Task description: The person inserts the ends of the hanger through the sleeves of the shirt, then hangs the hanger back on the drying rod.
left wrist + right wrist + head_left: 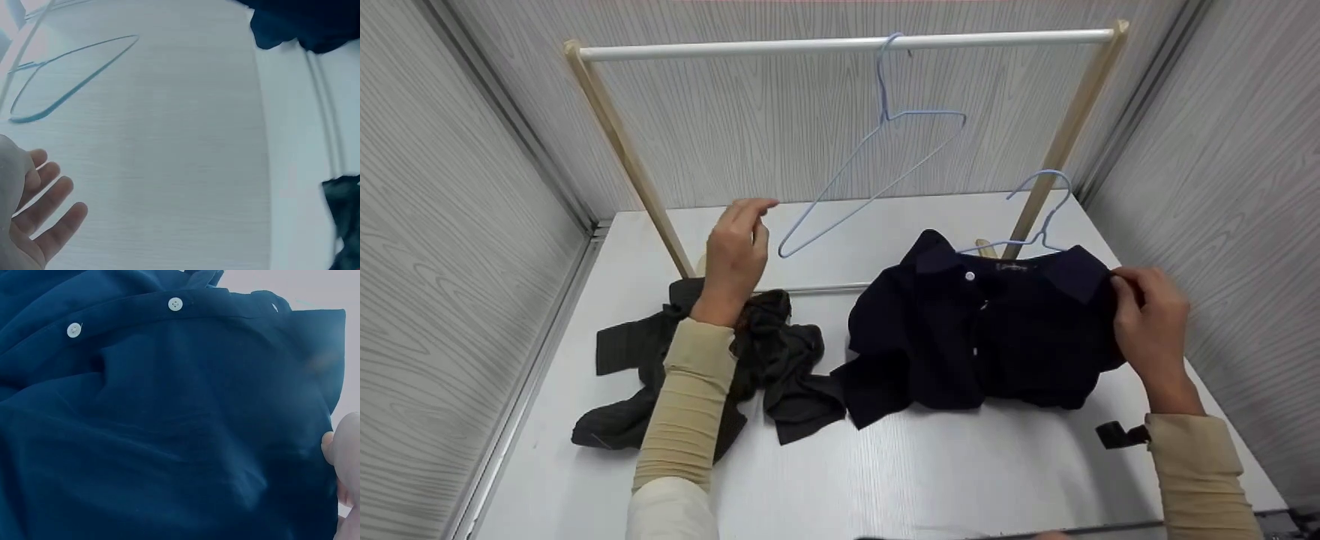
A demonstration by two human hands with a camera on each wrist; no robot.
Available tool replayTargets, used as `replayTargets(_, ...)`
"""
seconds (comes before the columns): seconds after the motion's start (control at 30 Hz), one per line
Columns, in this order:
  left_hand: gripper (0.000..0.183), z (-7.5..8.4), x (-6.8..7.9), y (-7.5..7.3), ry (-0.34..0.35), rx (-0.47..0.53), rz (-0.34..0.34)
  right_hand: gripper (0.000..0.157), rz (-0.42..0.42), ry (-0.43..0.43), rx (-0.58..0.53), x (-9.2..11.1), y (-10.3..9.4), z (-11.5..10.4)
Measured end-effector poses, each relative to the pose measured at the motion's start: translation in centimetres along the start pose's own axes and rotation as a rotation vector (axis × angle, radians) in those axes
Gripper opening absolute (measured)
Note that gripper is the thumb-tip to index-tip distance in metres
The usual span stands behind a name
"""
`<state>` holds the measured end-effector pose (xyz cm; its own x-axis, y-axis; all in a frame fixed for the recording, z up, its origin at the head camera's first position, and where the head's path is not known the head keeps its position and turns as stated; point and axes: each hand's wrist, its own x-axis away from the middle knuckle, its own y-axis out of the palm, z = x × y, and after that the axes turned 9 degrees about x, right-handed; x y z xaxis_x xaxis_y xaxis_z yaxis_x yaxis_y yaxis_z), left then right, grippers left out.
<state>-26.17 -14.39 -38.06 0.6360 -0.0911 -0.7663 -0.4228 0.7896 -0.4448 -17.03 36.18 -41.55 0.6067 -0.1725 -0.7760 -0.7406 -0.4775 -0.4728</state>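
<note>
A navy button-up shirt (pixel 1035 330) is raised at the right of the head view, with a light-blue wire hanger (pixel 1044 225) emerging from its collar opening. My right hand (pixel 1155 322) pinches the shirt at its shoulder. White buttons run along the front, and the right wrist view shows the thumb (pixel 328 447) at the cloth's edge. My left hand (pixel 737 251) is up in the air with nothing in it, its fingers loosely extended. Close by it, another light-blue hanger (pixel 840 169) hangs from the rail. Below the left forearm lies a crumpled dark grey garment (pixel 795 352).
A white rail (pixel 720 49) on wooden posts (pixel 619 150) spans the back of the white table (pixel 960 480). Wood-grain panels (pixel 450 225) enclose the table at the left, back and right. A black strap (pixel 1121 434) sticks out by the right sleeve.
</note>
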Motion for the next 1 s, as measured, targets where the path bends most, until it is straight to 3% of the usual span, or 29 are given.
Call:
replayTargets(0.2,0.031,1.5,-3.5,-2.0,0.082,-0.095,0.05,0.009,0.016,0.0,0.018,-0.3,-0.2,-0.1)
replayTargets(0.5,0.029,3.3,-7.9,-3.5,0.172,-0.203,0.07,0.01,0.029,0.008,0.041,-1.3,-0.6,-0.5)
replayTargets(0.83,0.03,3.6,-11.0,-5.5,0.091,-0.24,0.138,0.009,0.06,0.005,0.075,-2.7,-0.7,-1.4)
replayTargets(1.0,0.03,3.6,-12.5,-6.2,0.108,-0.294,0.167,0.012,0.065,-0.017,0.1,-3.8,-1.2,-1.7)
